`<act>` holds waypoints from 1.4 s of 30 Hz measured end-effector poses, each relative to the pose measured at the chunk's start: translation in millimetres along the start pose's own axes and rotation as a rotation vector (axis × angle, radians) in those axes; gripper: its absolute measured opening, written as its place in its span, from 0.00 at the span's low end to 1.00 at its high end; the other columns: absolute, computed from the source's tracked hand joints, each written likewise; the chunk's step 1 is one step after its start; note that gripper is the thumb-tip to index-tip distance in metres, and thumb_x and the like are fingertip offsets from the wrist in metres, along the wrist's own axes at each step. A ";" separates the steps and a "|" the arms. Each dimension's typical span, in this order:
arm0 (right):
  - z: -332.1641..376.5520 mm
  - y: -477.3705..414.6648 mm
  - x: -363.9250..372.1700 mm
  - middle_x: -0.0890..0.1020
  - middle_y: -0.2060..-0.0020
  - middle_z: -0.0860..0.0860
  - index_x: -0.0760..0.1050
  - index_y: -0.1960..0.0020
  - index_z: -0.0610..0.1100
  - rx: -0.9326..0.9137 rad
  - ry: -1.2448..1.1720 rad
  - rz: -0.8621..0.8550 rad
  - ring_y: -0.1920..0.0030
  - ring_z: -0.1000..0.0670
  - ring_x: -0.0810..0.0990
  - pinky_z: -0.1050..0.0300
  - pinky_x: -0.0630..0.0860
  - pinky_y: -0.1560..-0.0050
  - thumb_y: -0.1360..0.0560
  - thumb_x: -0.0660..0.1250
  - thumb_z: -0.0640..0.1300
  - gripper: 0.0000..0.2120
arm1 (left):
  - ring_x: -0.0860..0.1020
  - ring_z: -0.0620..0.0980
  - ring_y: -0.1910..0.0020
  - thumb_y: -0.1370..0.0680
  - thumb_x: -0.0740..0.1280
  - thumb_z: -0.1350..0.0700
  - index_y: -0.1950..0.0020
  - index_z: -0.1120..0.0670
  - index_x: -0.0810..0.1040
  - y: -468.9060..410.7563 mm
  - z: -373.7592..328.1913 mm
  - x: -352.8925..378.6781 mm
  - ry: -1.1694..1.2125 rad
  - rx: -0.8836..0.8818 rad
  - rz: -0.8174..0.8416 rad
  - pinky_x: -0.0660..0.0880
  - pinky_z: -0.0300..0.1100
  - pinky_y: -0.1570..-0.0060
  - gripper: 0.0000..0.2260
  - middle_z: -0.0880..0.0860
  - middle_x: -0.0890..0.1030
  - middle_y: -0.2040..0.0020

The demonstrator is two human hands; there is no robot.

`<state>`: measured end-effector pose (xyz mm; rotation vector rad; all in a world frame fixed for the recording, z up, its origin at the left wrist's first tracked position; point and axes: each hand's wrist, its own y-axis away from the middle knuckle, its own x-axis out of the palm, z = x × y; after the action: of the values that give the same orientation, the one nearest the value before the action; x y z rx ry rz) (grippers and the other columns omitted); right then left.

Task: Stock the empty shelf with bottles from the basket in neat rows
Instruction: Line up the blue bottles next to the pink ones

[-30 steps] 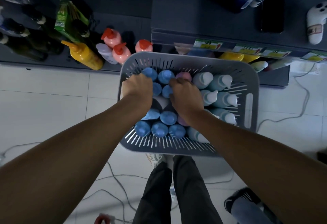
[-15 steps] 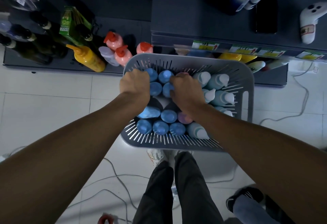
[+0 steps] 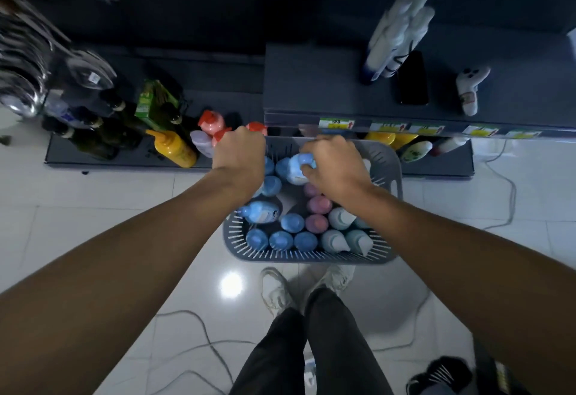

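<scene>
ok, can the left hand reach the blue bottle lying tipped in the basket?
Probably yes: the tipped blue bottle lies uncovered close by the left hand, though its fingers are curled, perhaps round something hidden.

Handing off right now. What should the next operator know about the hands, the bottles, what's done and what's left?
Left hand: curled over the far left corner of the basket; what it holds is hidden.
Right hand: grips a blue bottle, which seems lifted above its neighbours.
The basket is on the floor in front of the shelf, nearly full of blue, pink and white-capped bottles, plus a toppled bottle.
Done: no basket bottles show on the bare left part of the shelf.
Left: place this one, then the rest, in neat rows.
</scene>
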<state>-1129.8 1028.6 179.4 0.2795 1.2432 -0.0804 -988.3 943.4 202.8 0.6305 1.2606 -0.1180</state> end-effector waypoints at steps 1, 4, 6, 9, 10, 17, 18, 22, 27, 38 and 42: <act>0.7 1.9 -9.6 0.83 0.50 0.46 0.81 0.50 0.46 -0.006 0.004 -0.016 0.49 0.40 0.81 0.51 0.76 0.52 0.26 0.69 0.45 0.06 | 0.79 0.60 0.43 0.23 0.69 0.66 0.43 0.59 0.79 3.4 1.5 -11.0 0.019 0.015 -0.013 0.74 0.46 0.59 0.10 0.59 0.80 0.44; 2.1 8.8 -42.4 0.83 0.49 0.45 0.82 0.49 0.46 -0.020 0.012 -0.038 0.48 0.40 0.81 0.51 0.76 0.51 0.26 0.68 0.45 0.08 | 0.81 0.61 0.47 0.24 0.70 0.65 0.48 0.58 0.79 17.5 5.9 -46.9 0.059 0.047 -0.051 0.72 0.45 0.62 0.06 0.60 0.80 0.47; 1.9 15.6 -67.0 0.83 0.50 0.45 0.82 0.48 0.45 -0.034 0.003 -0.065 0.49 0.40 0.81 0.50 0.76 0.51 0.26 0.69 0.45 0.09 | 0.81 0.61 0.49 0.25 0.71 0.66 0.55 0.57 0.76 28.2 6.5 -72.4 0.094 0.056 -0.084 0.72 0.46 0.63 0.06 0.60 0.81 0.50; 0.8 27.2 -104.9 0.83 0.53 0.46 0.82 0.49 0.43 -0.066 0.014 -0.111 0.50 0.41 0.80 0.50 0.75 0.53 0.27 0.68 0.45 0.09 | 0.80 0.62 0.50 0.27 0.72 0.66 0.58 0.56 0.72 43.7 3.7 -111.1 0.137 0.078 -0.134 0.72 0.47 0.62 0.10 0.60 0.80 0.50; 0.5 30.8 -117.5 0.83 0.53 0.46 0.82 0.49 0.43 -0.077 0.015 -0.124 0.50 0.41 0.80 0.50 0.75 0.53 0.27 0.69 0.45 0.10 | 0.80 0.62 0.51 0.27 0.72 0.66 0.59 0.56 0.72 48.0 2.3 -123.5 0.152 0.081 -0.148 0.72 0.47 0.62 0.11 0.60 0.80 0.51; -8.1 49.8 -200.7 0.86 0.53 0.42 0.84 0.47 0.38 -0.129 -0.017 -0.175 0.50 0.42 0.83 0.46 0.79 0.50 0.26 0.71 0.46 0.13 | 0.80 0.59 0.55 0.29 0.77 0.61 0.50 0.57 0.83 74.9 -14.7 -206.3 0.211 0.205 -0.196 0.77 0.48 0.60 0.09 0.57 0.80 0.53; -9.6 52.2 -211.5 0.86 0.53 0.42 0.84 0.48 0.38 -0.134 -0.011 -0.184 0.51 0.42 0.83 0.46 0.79 0.51 0.26 0.71 0.46 0.13 | 0.80 0.58 0.55 0.29 0.77 0.60 0.50 0.57 0.83 78.2 -17.8 -216.8 0.212 0.225 -0.204 0.78 0.48 0.59 0.09 0.57 0.81 0.52; -17.5 64.5 -253.8 0.86 0.62 0.49 0.86 0.50 0.40 -0.137 0.005 -0.240 0.57 0.46 0.82 0.56 0.75 0.58 0.28 0.73 0.45 0.11 | 0.80 0.58 0.54 0.30 0.78 0.59 0.50 0.58 0.83 88.9 -30.5 -253.9 0.187 0.292 -0.242 0.82 0.50 0.55 0.11 0.57 0.81 0.52; -26.9 78.2 -307.8 0.86 0.62 0.51 0.86 0.48 0.43 -0.071 0.043 -0.234 0.58 0.48 0.82 0.54 0.79 0.54 0.28 0.74 0.47 0.11 | 0.81 0.57 0.54 0.31 0.80 0.56 0.50 0.57 0.83 103.5 -45.3 -296.5 0.134 0.362 -0.288 0.83 0.52 0.54 0.13 0.56 0.82 0.52; -66.3 90.4 -404.2 0.79 0.68 0.62 0.86 0.54 0.50 0.000 0.025 -0.336 0.63 0.62 0.79 0.66 0.72 0.64 0.33 0.76 0.48 0.08 | 0.82 0.54 0.51 0.30 0.78 0.56 0.47 0.56 0.84 114.0 -86.3 -376.6 0.134 0.548 -0.394 0.82 0.50 0.51 0.13 0.53 0.84 0.51; -88.7 73.7 -435.0 0.81 0.69 0.62 0.85 0.56 0.52 -0.028 0.015 -0.330 0.65 0.64 0.80 0.67 0.72 0.65 0.34 0.76 0.49 0.07 | 0.81 0.52 0.54 0.30 0.77 0.57 0.55 0.56 0.84 95.5 -112.6 -395.5 0.160 0.601 -0.374 0.78 0.46 0.59 0.06 0.50 0.83 0.58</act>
<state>-1336.9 1082.5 575.3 0.0485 1.2952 -0.3455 -1172.0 978.9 581.3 0.9205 1.4968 -0.7917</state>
